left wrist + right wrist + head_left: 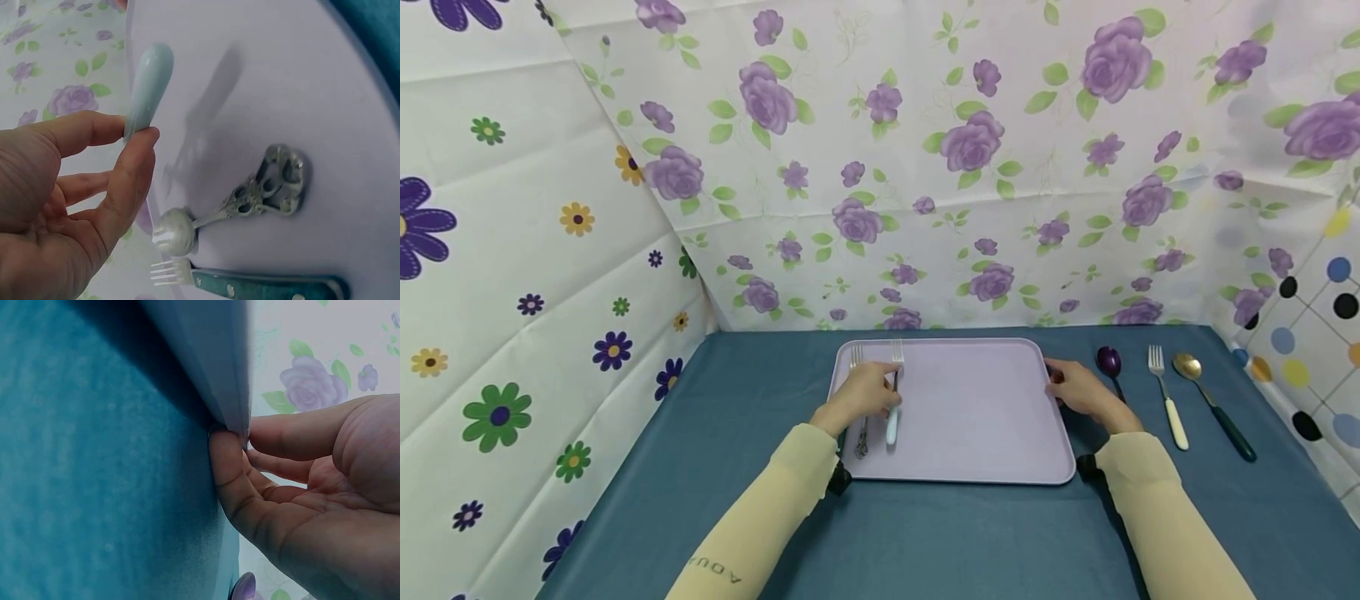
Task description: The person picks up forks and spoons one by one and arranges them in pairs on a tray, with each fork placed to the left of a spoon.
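Observation:
Over the left part of a pale lilac tray (977, 417), my left hand (865, 390) pinches a fork with a light blue handle (152, 84) between thumb and fingers. The handle casts a shadow on the tray in the left wrist view. Beside it on the tray lie an ornate silver fork (269, 187) and a teal-handled fork (269, 285), both partly hidden by the hand in the head view. My right hand (1078, 390) grips the tray's right rim, thumb and fingers on either side of it in the right wrist view.
Right of the tray, on the blue tablecloth (962, 533), lie a purple spoon (1108, 361), a cream-handled fork (1176, 425) and a gold spoon with a dark green handle (1232, 432). Flowered sheets (925, 183) hang behind and at the left; a dotted one (1318, 342) is at the right.

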The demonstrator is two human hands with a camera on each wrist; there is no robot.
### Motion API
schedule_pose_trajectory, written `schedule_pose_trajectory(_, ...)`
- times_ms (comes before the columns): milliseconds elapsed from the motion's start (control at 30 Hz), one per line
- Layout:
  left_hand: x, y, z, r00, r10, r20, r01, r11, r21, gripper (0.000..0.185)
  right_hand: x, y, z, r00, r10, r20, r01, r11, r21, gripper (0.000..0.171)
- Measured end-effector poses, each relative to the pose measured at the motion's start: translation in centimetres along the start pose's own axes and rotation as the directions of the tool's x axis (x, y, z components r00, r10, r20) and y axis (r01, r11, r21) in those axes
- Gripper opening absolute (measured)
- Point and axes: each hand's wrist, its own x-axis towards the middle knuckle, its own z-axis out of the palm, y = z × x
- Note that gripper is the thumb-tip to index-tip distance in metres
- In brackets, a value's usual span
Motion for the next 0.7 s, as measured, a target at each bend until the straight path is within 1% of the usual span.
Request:
schedule_pose_trajectory(100,0.1,0.1,0.5,1.000,-0.012,-0.003,0.012,1.000,0.010,0.064,-0.1,-0.1,0.0,1.000,-0.002,0.005,0.002,1.000,0.002,0.058)
schedule_pose_trajectory(200,0.2,0.1,1.1,1.000,-0.012,0.007,0.012,1.000,0.003,0.064,-0.2,-0.1,-0.1,1.000,-0.012,0.012,0.012,1.000,0.002,0.058)
schedule_pose_trajectory(300,0.2,0.3,1.6,1.000,-0.012,0.020,0.013,1.000,-0.005,0.064,-0.2,-0.2,-0.1,1.000,-0.015,0.016,0.015,1.000,0.002,0.058)
schedule_pose_trajectory(433,0.2,0.6,2.2,0.999,-0.027,0.020,0.027,1.000,-0.005,0.064,-0.2,-0.2,-0.1,1.000,-0.014,0.020,0.014,1.000,0.008,0.058)
schedule_pose_trajectory(633,0.4,0.9,3.0,0.999,-0.042,0.020,0.041,0.999,0.029,0.064,-0.1,-0.1,-0.1,1.000,-0.019,0.018,0.019,1.000,0.015,0.058)
schedule_pose_trajectory(700,0.6,1.0,3.1,0.999,-0.050,0.021,0.050,0.998,0.037,0.058,0.0,-0.1,-0.2,1.000,-0.017,0.017,0.017,1.000,0.016,0.058)
